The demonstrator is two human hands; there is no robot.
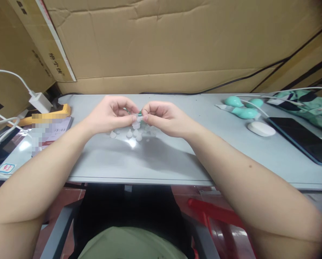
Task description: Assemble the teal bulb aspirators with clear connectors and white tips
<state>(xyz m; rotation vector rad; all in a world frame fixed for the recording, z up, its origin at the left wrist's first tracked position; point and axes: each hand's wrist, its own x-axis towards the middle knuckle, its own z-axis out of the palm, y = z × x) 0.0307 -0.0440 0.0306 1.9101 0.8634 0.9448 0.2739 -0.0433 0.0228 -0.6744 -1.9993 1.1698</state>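
Observation:
My left hand (113, 114) and my right hand (162, 118) meet above the middle of the desk, thumbs and forefingers pinched together. Between the fingertips is a small translucent white piece (139, 118), with a bit of green showing just above it. Both hands grip it, and the fingers cover most of its shape. Below them, several small translucent pieces with round, flat ends (130, 133) lie scattered on the grey desk (107, 162). Some of these are partly hidden behind my hands.
At left are a yellow power strip (57, 112), a white charger (40, 102) with cables, and a lit screen (55, 133). At right lie teal rounded objects (247, 113), a white oval case (261, 128), a dark phone (302, 140) and patterned green material (309, 104). Cardboard (161, 46) stands behind.

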